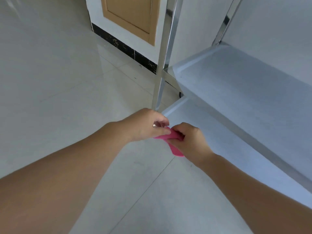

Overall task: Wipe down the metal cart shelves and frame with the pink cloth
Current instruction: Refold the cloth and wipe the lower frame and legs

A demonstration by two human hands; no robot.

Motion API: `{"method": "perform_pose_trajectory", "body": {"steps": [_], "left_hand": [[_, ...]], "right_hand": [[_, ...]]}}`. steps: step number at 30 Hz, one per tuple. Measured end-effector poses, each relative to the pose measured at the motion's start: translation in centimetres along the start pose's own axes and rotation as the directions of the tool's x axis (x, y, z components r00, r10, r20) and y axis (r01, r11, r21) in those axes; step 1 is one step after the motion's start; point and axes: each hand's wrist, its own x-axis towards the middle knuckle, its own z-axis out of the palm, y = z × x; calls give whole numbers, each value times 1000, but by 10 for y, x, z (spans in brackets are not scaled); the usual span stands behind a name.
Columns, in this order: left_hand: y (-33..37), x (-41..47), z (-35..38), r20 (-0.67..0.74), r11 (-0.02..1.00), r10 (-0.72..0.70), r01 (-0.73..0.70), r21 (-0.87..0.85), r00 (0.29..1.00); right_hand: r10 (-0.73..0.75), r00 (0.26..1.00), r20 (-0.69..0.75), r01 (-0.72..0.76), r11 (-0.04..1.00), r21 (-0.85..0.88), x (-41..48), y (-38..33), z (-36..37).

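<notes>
Both hands gripped the pink cloth (173,141): the left hand (146,125) pinched its left end, and the right hand (189,141) clenched the bunched remainder. The cloth was held above the floor (67,98), just beside the near-left corner of the metal cart's lower shelf (211,129).

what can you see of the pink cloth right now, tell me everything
The pink cloth is a small, soft-looking bright pink rag, bunched into a crumpled strip. The left hand pinches its upper end and the right hand closes round its middle, hiding much of it; a loose end hangs below the right hand. It is held in the air near the cart's lower shelf corner, not visibly touching it.
</notes>
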Motion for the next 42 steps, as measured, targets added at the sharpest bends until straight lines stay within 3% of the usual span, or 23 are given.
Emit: {"method": "perform_pose_trajectory", "body": {"steps": [6, 13, 18, 20, 24, 27, 33, 37, 42], "left_hand": [[100, -79, -113, 23, 990, -140, 140, 8, 990], [262, -161, -283, -84, 987, -156, 158, 24, 984], [371, -190, -399, -211, 994, -95, 105, 35, 973], [403, -193, -431, -259, 997, -62, 74, 35, 964], [446, -182, -470, -302, 1000, -12, 17, 13, 953], [464, -160, -492, -331, 1000, 12, -15, -6, 944], [481, -93, -525, -332, 998, -1, 21, 57, 943], [481, -54, -546, -360, 996, -18, 47, 72, 933], [469, -19, -580, -375, 976, 14, 69, 207, 927]], "right_hand": [[-109, 990, 94, 101, 991, 88, -3, -134, -79], [-211, 964, 163, 199, 976, 88, 8, -319, -240], [84, 961, 263, -102, 993, 55, 20, -420, -358], [166, 944, 284, -211, 968, 136, 24, -445, -393], [93, 965, 246, -197, 875, 442, 39, -480, -443], [73, 990, 124, -127, 849, 513, 57, -490, -474], [-56, 998, 4, 52, 955, 291, 120, -484, -527], [-112, 993, -23, 115, 975, 191, 163, -487, -544], [-170, 985, -33, 172, 983, 65, 217, -497, -548]]}}
